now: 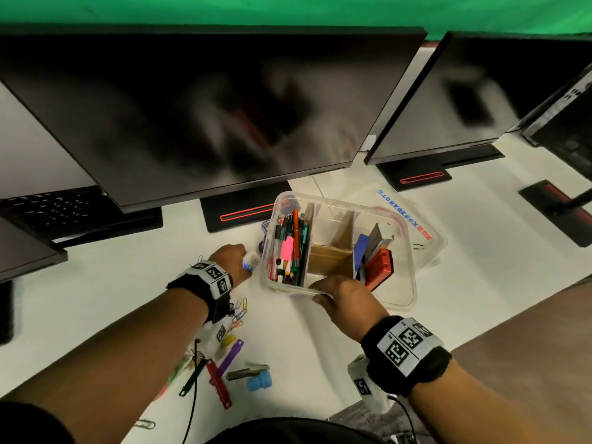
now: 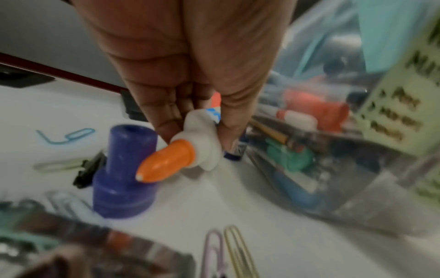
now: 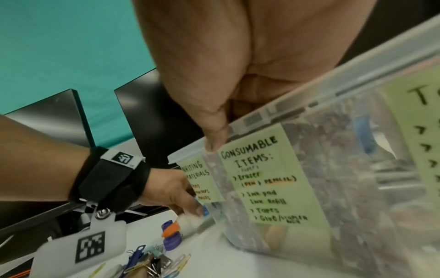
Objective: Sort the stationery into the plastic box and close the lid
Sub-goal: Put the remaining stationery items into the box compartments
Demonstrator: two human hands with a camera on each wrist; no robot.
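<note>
Stationery lies scattered on the white desk in front of two dark monitors. The left hand is curled round a small white glue bottle with an orange nozzle cap, fingers on one side and thumb on the other, just beside the left wall of the clear plastic box. The bottle is low over the desk; whether it touches the surface cannot be told. Right next to the nozzle stands a dark blue stamp, upright on the desk.

The right hand grips the near rim of the box, thumb pressed against the outside wall and fingers hooked over the edge. The box has three compartments: pens and markers fill the left one, cardboard dividers frame the middle one, and a blue piece and a red piece stand in the right one. Green handwritten labels are stuck on the near wall; one reads "Consumable items". The clear lid, with blue and red lettering, lies off the box, behind it and to its right.

Near the left forearm lie coloured paper clips, a purple strip, a red strip, a metal piece beside a light blue stamp
</note>
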